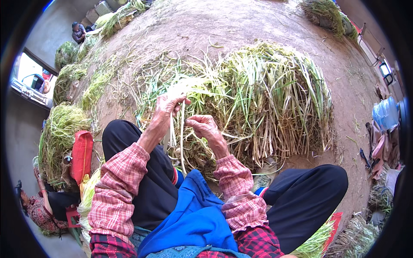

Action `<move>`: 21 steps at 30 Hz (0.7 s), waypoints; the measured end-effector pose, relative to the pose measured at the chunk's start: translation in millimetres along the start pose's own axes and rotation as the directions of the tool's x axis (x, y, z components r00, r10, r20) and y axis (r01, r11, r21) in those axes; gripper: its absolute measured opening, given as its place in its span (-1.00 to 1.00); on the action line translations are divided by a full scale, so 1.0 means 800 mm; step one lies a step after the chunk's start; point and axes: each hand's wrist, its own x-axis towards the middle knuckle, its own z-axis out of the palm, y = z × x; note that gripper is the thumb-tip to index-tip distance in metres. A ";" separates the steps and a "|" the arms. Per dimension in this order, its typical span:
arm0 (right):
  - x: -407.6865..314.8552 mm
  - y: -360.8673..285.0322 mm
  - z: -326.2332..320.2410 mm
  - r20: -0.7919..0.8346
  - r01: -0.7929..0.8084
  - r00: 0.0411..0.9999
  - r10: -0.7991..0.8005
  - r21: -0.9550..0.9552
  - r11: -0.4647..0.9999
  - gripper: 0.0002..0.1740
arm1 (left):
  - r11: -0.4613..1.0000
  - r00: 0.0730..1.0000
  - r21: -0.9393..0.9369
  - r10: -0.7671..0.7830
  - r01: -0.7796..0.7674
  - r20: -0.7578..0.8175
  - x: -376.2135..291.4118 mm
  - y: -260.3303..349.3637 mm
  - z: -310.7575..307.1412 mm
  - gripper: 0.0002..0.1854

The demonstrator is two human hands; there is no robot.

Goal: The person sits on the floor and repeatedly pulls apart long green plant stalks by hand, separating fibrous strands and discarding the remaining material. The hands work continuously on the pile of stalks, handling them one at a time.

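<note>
My left hand grips a few long pale stalks that hang down from its fingers, with light green leaf ends above. One whitish stalk drops between my knees towards the blue cloth apron. Beside that stalk is my right hand, its thumb and forefinger pinched together; whether a thin strip lies between them is too small to tell. In front of both hands spreads a large heap of long-leaved green plants, leaf ends away from me and pale, browned stem ends towards me.
A red sack leans by another heap on the left. One person sits at lower left, another at the far wall. Pale peeled stalks lie beside my left leg. Blue plastic twine is at right. Scraps litter the floor.
</note>
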 end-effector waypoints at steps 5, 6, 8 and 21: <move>0.004 0.046 -0.012 0.050 -0.015 0.998 0.029 -0.252 0.968 -0.72 | 0.996 0.996 0.026 0.085 -0.084 -0.037 -0.004 0.012 -0.020 -0.81; 0.002 0.049 -0.018 0.039 0.005 0.999 0.008 -0.309 0.951 -0.71 | 0.992 0.992 0.026 0.125 -0.125 -0.026 -0.003 0.010 -0.025 -0.80; 0.005 0.086 -0.033 0.012 0.021 1.000 -0.018 -0.353 0.935 -0.69 | 0.980 0.990 0.141 0.138 -0.139 0.021 -0.004 0.020 -0.032 -0.75; -0.001 -0.006 0.022 -0.075 0.143 0.983 -0.165 -0.242 0.960 -0.54 | 0.989 0.997 -0.134 0.069 -0.064 0.038 0.011 0.009 -0.027 -0.89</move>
